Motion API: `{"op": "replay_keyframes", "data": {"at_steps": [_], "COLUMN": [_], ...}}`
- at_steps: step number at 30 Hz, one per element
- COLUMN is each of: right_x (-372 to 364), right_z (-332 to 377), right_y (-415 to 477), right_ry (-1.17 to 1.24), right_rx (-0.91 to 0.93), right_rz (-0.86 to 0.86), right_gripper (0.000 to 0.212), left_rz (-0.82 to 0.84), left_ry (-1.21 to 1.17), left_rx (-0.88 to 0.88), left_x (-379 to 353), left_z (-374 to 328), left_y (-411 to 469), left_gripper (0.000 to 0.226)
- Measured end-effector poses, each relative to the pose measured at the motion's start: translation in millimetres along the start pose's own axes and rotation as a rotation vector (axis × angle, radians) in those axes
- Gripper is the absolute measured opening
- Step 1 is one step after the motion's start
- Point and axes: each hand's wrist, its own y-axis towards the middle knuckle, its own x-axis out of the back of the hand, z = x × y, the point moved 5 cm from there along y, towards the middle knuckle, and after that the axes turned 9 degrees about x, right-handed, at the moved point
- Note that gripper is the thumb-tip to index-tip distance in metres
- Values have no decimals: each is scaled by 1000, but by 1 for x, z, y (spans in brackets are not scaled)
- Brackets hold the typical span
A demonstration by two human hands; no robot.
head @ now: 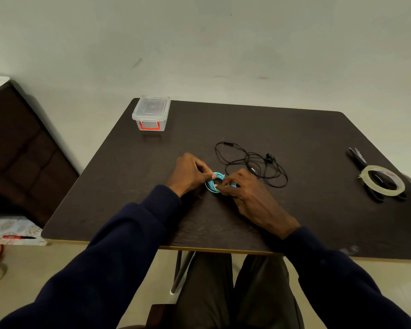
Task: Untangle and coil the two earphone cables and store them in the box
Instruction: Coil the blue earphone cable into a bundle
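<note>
A blue earphone cable point(212, 185), wound into a small coil, lies at the middle of the dark table point(306, 143). My left hand point(189, 172) pinches the coil's left side. My right hand point(249, 194) pinches its right side, where part of the coil is hidden under the fingers. Just behind the hands a black earphone cable point(252, 162) sprawls in loose loops on the table, touched by neither hand. A clear plastic box point(151, 113) with a shut lid and red latch stands at the table's far left corner.
A roll of clear tape point(382, 180) lies on black scissors point(361, 161) near the table's right edge. A dark cabinet point(22, 148) stands left of the table. The wall runs right behind the table's far edge. My knees are under the near edge.
</note>
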Motion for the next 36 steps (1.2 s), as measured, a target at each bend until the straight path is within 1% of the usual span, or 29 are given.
{"op": "replay_keyframes", "data": {"at_steps": [3, 5, 7, 10, 13, 15, 17, 19, 22, 24, 27, 31, 34, 36], "right_x": [-3, -3, -3, 1, 3, 3, 2, 3, 3, 3, 2, 2, 1, 0], "right_z": [2, 2, 4, 6, 3, 0, -2, -1, 4, 5, 6, 7, 7, 6], "right_y": [-1, -2, -1, 2, 3, 3, 1, -1, -3, -2, -1, -2, -1, -1], "right_ry": [-37, -46, -47, -18, 51, 102, 132, 144, 128, 101, 81, 106, 128, 128], "right_rx": [11, 8, 15, 13, -39, -77, -92, -96, -101, -106, -111, -128, -151, -164], "right_rz": [24, 20, 8, -31, -75, -86, -84, -67, -45, -74, -105, -135, -136, -139], "right_gripper": [50, 53, 53, 48, 37, 28, 24, 26, 37, 42, 37, 29, 28, 29], "left_rz": [-20, -50, -32, -7, -6, 5, 21, 13, -32, -67, -91, -98, -127, -130], "left_ry": [27, 47, 67, 72, 80, 80, 75, 68, 37, 16, -27, -89, -107, -119], "left_rx": [38, 43, 41, 19, 4, -9, -29, -53, -61, -77, -88, -30, -30, -36], "left_x": [-2, -4, -6, -7, -5, -3, 0, 1, -2, -3, -2, -7, -8, -7], "left_z": [-6, -9, -10, -8, -7, -5, -3, -1, 4, 4, 4, 6, 6, 5], "left_y": [-1, -1, -3, -6, -8, -7, -8, -9, -12, -14, -17, -18, -17, -16], "left_gripper": [8, 13, 16, 11, 6, 8, 12, 16, 16, 17, 15, 13, 15, 12]}}
